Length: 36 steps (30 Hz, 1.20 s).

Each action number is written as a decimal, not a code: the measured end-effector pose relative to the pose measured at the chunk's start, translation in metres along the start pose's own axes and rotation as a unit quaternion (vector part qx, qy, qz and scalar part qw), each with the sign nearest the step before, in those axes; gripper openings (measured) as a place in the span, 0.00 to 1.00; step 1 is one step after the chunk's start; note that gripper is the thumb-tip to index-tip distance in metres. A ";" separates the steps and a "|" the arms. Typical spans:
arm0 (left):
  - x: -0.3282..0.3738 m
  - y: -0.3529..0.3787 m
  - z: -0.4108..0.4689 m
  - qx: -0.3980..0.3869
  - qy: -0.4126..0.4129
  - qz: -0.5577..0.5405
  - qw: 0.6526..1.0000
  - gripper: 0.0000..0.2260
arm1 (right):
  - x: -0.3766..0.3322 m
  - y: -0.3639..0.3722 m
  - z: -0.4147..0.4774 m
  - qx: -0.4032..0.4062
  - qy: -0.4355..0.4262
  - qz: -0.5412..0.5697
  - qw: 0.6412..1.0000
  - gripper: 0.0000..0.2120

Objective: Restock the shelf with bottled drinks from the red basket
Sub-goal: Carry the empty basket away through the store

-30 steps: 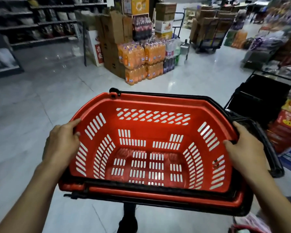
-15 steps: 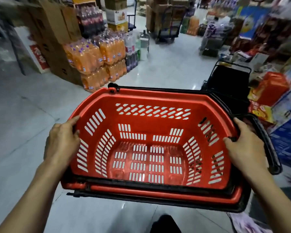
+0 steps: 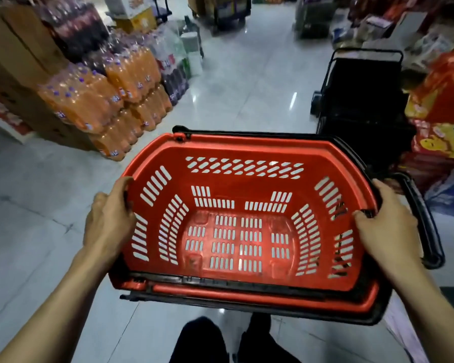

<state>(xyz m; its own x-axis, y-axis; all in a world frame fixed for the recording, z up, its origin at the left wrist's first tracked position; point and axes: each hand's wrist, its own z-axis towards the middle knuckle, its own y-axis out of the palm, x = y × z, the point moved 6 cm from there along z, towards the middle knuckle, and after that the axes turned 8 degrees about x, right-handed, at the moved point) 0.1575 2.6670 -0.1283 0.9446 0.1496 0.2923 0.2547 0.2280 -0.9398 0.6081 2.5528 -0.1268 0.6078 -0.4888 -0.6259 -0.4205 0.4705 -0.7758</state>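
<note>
Between the fingers of both hands, the red basket is held above the tiled floor, open side up, with its slotted bottom in view. The left hand grips the left rim, fingers curled round the outer edge. The right hand grips the right rim, thumb hooked onto the inner wall. A black handle hangs just outside the right fingers. Beyond the left fingers, well apart, stand shrink-wrapped packs of orange bottled drinks. Beyond the right fingers stands a black trolley.
</note>
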 end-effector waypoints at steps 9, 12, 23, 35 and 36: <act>0.013 0.208 0.116 -0.165 0.056 0.055 0.983 0.29 | 0.068 0.162 0.071 0.002 0.101 -0.055 0.993 0.29; 0.002 0.299 0.131 -0.213 0.077 0.067 0.972 0.31 | 0.107 0.231 0.077 0.015 0.121 -0.055 0.991 0.28; -0.068 0.566 0.123 -0.306 0.071 0.037 0.949 0.32 | 0.262 0.473 0.055 -0.013 0.180 -0.079 0.980 0.30; -0.138 0.684 0.096 -0.275 0.042 0.045 0.960 0.37 | 0.345 0.598 0.036 -0.033 0.147 -0.059 0.987 0.28; -0.138 0.684 0.095 -0.273 0.033 0.055 0.960 0.37 | 0.346 0.597 0.037 -0.035 0.144 -0.055 0.987 0.29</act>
<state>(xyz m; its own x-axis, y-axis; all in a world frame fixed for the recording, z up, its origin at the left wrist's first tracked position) 0.1816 2.8941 -0.7949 0.9786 0.0777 0.1903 0.2053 -0.3273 -0.9223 0.5922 2.6915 -0.8040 0.4407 -0.7270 -0.5266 -0.4138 0.3560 -0.8379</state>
